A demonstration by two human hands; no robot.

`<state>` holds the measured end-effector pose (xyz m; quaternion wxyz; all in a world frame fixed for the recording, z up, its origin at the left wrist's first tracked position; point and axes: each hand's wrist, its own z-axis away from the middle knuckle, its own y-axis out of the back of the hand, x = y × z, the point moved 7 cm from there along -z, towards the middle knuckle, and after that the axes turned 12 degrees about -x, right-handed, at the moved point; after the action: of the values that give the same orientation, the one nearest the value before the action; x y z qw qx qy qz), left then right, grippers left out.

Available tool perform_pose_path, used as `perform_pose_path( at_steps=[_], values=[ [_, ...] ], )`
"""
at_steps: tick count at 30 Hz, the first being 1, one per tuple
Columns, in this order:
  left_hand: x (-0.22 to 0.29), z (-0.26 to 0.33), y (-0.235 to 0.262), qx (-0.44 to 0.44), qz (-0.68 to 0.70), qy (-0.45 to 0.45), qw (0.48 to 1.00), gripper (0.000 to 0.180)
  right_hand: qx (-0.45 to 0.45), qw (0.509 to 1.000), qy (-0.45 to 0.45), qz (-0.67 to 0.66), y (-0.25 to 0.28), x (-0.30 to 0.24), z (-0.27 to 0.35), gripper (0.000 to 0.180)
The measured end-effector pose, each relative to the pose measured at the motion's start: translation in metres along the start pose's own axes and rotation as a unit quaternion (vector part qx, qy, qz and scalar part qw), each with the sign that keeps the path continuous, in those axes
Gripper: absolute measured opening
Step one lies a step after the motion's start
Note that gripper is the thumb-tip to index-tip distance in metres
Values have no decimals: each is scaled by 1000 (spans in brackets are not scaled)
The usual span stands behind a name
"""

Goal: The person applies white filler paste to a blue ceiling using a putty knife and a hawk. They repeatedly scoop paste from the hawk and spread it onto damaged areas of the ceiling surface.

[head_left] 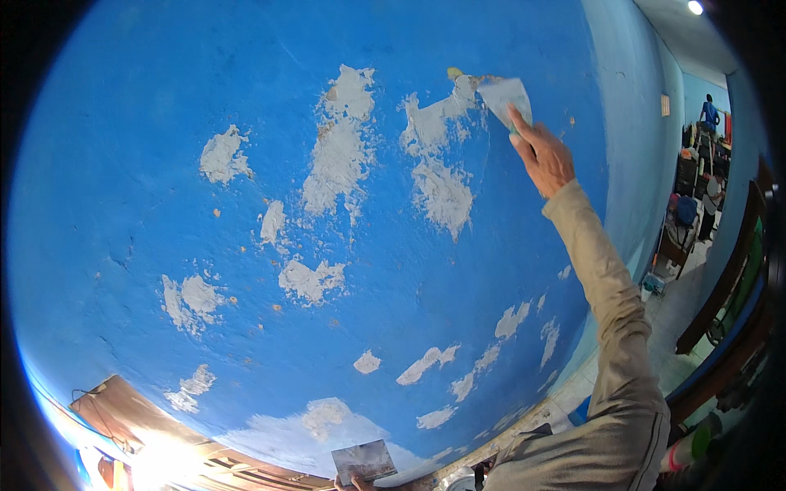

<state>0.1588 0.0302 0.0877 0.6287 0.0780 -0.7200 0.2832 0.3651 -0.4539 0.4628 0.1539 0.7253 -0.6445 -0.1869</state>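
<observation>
My right hand is raised to the upper right of a blue wall, closed round a wide putty knife. Its blade lies against the wall beside a pale grey filler patch. The finger pointing along the tool presses toward the blade. Low at the bottom edge, my left hand grips a flat grey rectangular plate; only its fingers show. Whether filler lies on the plate, I cannot tell. More rough filler patches are spread over the wall, with small brownish bare spots among them.
A glaring light shines at the lower left beside a wooden panel. To the right, past a pale wall edge, a passage holds piled belongings and another person high up in the distance. Dark-framed furniture stands at the right.
</observation>
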Motion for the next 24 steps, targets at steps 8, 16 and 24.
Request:
perform_pose_path(
  at_steps=[8, 16, 24],
  values=[
    [-2, 10, 12, 8, -9, 6, 1000, 48, -12, 995, -16, 95, -35, 3, -28, 62],
    [13, 15, 0, -12, -8, 38, 999, 48, -81, 994, -72, 32, -23, 16, 20, 56],
    [-9, 10, 8, -24, -8, 1, 1000, 44, -1, 999, -49, -15, -20, -25, -19, 54]
  ],
)
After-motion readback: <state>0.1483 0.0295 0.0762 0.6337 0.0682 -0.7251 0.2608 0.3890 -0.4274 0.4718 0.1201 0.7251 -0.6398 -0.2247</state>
